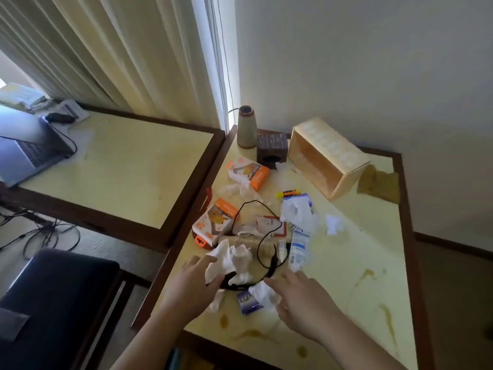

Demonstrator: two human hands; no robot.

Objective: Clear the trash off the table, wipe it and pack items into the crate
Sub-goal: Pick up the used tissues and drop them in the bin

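Crumpled white tissues litter the yellow table (360, 263). My left hand (194, 284) pinches a large crumpled tissue (229, 260) between thumb and fingers. My right hand (301, 300) reaches with fingers extended and touches a smaller tissue wad (264, 293) lying over a small blue packet (249, 305). More tissues lie at mid-table (296, 213) and further right (333, 224). A wooden crate (328, 156) lies on its side at the back. Two orange-and-white boxes (248, 172) (217, 222), a black cable (256, 236), a white tube (298, 249) and a marker (289, 193) sit among the clutter.
Brown liquid stains (368, 275) mark the table's near and right parts. A yellow cloth (378, 185) lies behind the crate. A cone-shaped lamp (246, 128) and a dark box (272, 150) stand at the back. A second table with a laptop (29, 153) is at left, a dark chair (53, 295) below.
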